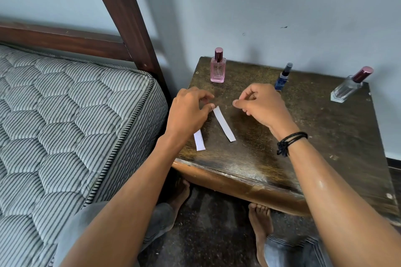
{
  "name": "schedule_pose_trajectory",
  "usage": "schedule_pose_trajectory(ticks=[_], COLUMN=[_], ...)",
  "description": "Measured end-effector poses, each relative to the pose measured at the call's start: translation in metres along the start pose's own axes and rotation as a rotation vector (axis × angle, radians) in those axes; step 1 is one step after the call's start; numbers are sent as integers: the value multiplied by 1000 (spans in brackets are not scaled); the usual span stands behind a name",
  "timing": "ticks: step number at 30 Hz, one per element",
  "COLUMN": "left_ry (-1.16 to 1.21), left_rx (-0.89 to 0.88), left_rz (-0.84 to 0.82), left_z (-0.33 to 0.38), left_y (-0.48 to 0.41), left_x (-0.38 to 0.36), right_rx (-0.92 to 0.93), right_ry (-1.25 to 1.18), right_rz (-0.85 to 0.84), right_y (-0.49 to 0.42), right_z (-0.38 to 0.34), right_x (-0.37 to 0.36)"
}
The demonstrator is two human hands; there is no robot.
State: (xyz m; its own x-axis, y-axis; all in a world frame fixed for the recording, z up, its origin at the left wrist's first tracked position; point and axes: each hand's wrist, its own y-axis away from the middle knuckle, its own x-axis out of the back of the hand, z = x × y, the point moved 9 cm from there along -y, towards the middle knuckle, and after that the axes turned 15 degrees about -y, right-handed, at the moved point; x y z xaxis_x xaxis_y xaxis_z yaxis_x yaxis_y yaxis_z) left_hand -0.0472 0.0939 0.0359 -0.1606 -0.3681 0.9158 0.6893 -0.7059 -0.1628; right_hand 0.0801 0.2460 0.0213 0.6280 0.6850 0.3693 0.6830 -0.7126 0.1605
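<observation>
Two white paper strips lie on a dark wooden bedside table (314, 136). The longer strip (224, 125) lies slanted in the middle. My left hand (188, 112) hovers at its far end, with thumb and curled fingers pinching that tip. A shorter strip (199, 142) lies partly under my left wrist, near the table's left edge. My right hand (258, 104) is held just above the table to the right of the long strip. Its fingers are curled, thumb against forefinger, and nothing shows between them.
A pink perfume bottle (217, 67) stands at the back of the table. A small blue bottle (283, 77) and a clear bottle with a dark red cap (349, 88) stand to the right. A striped mattress (65, 115) and bed post (130, 17) are at left. Bare feet are under the table.
</observation>
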Motion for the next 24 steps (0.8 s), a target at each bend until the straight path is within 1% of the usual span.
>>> schedule_pose_trajectory(ticks=[5, 10, 12, 15, 20, 24], left_ry=[-4, -4, 2, 5, 23, 35], left_rx=[-7, -7, -6, 2, 18, 10], left_rz=[-2, 19, 19, 22, 22, 2], left_z=[1, 4, 4, 0, -4, 1], left_y=[1, -1, 0, -1, -5, -6], left_x=[1, 10, 11, 12, 11, 8], right_rx=[77, 140, 155, 184, 204, 216], right_ry=[-114, -126, -143, -151, -138, -147], right_rz=[107, 231, 254, 230, 125, 115], right_y=[-9, -20, -27, -40, -63, -74], right_z=[-11, -17, -18, -24, -34, -35], right_x=[-8, -13, -15, -21, -38, -41])
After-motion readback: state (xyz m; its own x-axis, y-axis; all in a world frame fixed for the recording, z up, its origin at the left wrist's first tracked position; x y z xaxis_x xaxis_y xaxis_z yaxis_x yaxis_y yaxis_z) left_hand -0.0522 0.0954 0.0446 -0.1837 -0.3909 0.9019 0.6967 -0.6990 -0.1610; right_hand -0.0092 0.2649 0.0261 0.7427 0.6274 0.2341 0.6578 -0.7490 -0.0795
